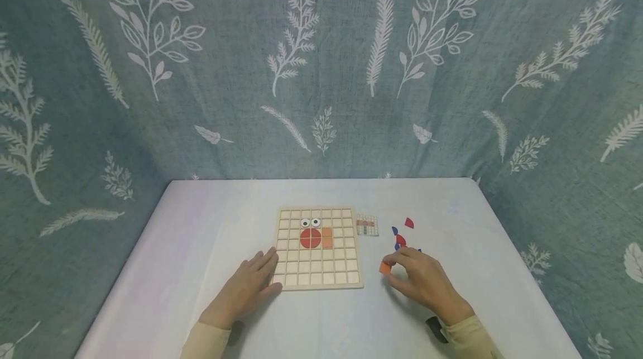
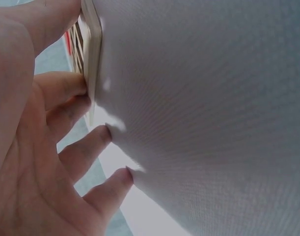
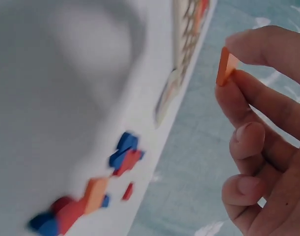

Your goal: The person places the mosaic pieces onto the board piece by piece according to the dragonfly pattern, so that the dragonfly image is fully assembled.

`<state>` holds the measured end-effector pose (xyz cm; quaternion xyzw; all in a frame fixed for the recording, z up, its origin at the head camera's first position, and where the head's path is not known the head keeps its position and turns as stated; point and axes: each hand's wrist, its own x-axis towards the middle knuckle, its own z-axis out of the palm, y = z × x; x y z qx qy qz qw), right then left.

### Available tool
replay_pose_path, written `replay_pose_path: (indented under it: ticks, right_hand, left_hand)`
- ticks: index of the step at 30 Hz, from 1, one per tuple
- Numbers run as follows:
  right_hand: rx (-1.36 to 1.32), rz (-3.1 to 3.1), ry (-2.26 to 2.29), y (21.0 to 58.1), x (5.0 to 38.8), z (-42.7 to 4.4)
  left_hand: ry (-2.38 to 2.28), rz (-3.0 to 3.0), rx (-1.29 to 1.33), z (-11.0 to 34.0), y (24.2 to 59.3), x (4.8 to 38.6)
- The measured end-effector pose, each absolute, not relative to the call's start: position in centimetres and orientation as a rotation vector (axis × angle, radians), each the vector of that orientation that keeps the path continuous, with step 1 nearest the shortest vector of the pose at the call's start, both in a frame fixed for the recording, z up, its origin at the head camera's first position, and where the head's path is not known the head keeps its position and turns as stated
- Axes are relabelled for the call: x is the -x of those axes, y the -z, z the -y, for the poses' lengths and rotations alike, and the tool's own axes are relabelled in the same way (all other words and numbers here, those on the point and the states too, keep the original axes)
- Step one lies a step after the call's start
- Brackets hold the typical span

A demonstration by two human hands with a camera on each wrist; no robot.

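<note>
A wooden grid board (image 1: 316,279) lies flat in the middle of the table. On it are two eye pieces (image 1: 310,223), a red circle (image 1: 310,238) of quarter pieces, and orange squares (image 1: 327,238) just right of the circle. My left hand (image 1: 246,286) rests at the board's left edge, fingers extended, thumb and some fingertips touching its rim. Off the board's lower right side, my right hand (image 1: 427,281) pinches an orange square tile (image 3: 226,66) between thumb and fingertips, raised above the table. Its other fingers are curled and hold nothing.
A small pattern card (image 1: 367,225) lies beside the board's upper right edge. Loose red quarter pieces (image 1: 409,223), blue pieces (image 1: 394,230) and an orange tile (image 3: 95,195) are scattered around and behind my right hand. A leaf-patterned curtain (image 1: 321,68) surrounds the table.
</note>
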<state>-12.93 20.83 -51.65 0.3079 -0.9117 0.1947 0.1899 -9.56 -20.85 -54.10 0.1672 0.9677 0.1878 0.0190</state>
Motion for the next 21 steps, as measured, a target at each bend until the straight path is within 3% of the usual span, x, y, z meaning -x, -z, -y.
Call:
replay_pose_path:
  ticks: [21]
  right_hand:
    - [-0.96, 2.44, -0.692, 50.1, 16.0, -14.0]
  left_hand:
    - [-0.598, -2.991, -0.491, 20.8, 53.8, 9.3]
